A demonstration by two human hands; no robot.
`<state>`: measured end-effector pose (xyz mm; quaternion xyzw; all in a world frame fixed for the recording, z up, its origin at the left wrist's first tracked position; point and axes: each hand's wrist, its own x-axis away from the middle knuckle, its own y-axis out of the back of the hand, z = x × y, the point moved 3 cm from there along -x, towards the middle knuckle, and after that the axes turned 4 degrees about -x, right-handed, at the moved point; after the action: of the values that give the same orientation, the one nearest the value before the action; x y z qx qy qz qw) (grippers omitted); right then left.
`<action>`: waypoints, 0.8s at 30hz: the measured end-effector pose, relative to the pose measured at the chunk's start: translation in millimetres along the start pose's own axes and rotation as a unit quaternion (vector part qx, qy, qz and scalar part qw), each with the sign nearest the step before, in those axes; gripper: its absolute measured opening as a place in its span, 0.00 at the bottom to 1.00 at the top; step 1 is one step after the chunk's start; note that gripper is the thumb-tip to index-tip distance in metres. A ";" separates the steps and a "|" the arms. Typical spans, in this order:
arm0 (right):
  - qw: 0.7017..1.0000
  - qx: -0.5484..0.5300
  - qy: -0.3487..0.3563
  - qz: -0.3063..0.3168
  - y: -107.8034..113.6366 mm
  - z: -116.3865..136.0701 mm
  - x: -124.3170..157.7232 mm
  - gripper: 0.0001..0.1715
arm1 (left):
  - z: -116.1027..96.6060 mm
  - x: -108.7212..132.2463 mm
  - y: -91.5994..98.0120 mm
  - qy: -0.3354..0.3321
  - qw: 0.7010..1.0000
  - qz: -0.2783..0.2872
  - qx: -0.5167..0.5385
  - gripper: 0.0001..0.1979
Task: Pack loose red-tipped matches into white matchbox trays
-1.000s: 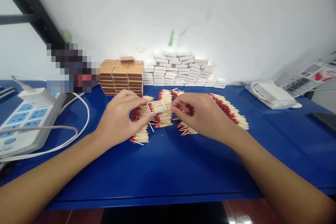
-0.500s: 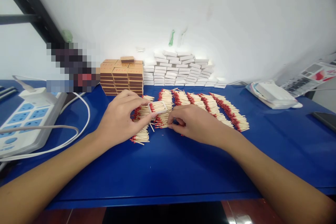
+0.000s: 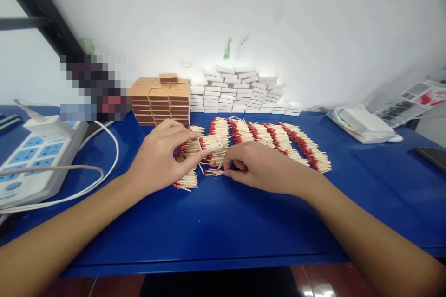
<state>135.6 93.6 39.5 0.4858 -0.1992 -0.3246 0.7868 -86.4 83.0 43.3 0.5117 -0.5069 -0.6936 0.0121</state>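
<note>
Left fingers [image 3: 187, 137] gripping tray [image 3: 216, 150], matches [image 3: 209, 142] inside

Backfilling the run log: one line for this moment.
left hand: holds white tray of matches | right hand: pinches a few matches | behind: brown boxes, white boxes

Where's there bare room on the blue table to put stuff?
Two bare patches on the blue table: the front middle, between left hand, right hand and near edge; and the right side, between the rightmost match row and white packets. Crowded: the back, with matchboxes and white boxes; the left, with power strip and cables.
</note>
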 end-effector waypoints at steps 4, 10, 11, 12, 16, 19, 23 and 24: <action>1.000 -0.005 -0.010 -0.006 3.7 0.3 1.4 0.09 | 0.4 0.2 -0.3 0.000 1.000 0.000 -0.002 0.14; 0.999 -0.030 0.000 0.044 8.0 0.8 5.0 0.07 | 1.5 -0.3 -0.5 0.004 1.000 0.003 -0.001 0.15; 0.998 -0.031 0.001 0.051 8.0 1.4 5.5 0.07 | 1.6 -0.4 -0.4 0.004 1.000 0.004 -0.001 0.15; 0.998 -0.030 0.000 0.053 7.9 2.0 6.0 0.07 | 1.7 -0.4 -0.4 0.005 1.000 0.004 -0.002 0.15; 0.999 -0.019 -0.009 0.041 7.4 4.0 6.8 0.05 | 1.4 -0.1 -0.4 0.007 1.000 0.005 -0.002 0.14; 0.999 -0.005 -0.015 0.033 7.2 3.6 6.2 0.02 | 1.3 0.2 -0.5 0.009 1.000 0.006 0.000 0.14; 0.999 -0.003 -0.014 0.030 7.7 3.1 5.1 0.01 | 1.3 -0.2 -0.6 0.008 1.000 0.009 0.002 0.13; 0.999 -0.005 -0.015 0.029 7.9 3.1 5.1 0.01 | 1.4 -0.3 -0.7 0.007 1.000 0.010 0.002 0.13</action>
<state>139.8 90.6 47.9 0.4711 -0.2235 -0.3096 0.7951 -86.9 84.4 42.9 0.5119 -0.5134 -0.6884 0.0214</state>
